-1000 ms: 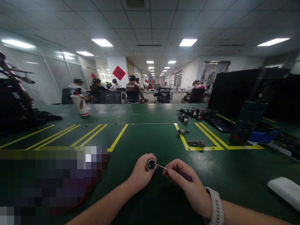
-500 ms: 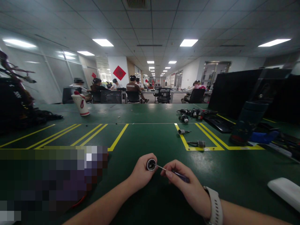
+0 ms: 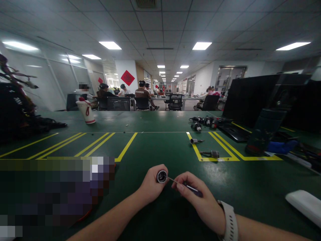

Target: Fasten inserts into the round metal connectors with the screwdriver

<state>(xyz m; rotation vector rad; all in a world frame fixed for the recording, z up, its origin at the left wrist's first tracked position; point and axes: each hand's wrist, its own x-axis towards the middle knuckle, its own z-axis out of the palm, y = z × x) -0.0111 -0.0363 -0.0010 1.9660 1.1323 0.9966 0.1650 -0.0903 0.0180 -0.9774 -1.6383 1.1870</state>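
My left hand [image 3: 153, 184] is closed around a dark cylindrical part [image 3: 161, 176] whose round open end, with a metal rim, faces me. Its body is hidden in the fist. A screwdriver [image 3: 194, 190] with a dark handle is gripped by my right hand [image 3: 198, 192], thumb and fingers pressed on it near the shaft. The thin shaft points left, and its tip reaches the open end of the part; how deep it goes I cannot tell. Beyond my hands lie a small metal piece with a thin stem [image 3: 196, 141] and a longer cylindrical metal piece [image 3: 211, 154].
Yellow tape lines [image 3: 127, 147] mark the green table [image 3: 160, 124]. Several dark metal assemblies [image 3: 197, 126] lie at the back right, near a dark tumbler [image 3: 264, 130]. A white cup [image 3: 86, 112] stands back left. A white object [image 3: 304, 205] is at right. People sit farther off.
Both hands stay in nearly the same place with the part and the screwdriver. The screwdriver's handle looks slightly turned in my right fingers.
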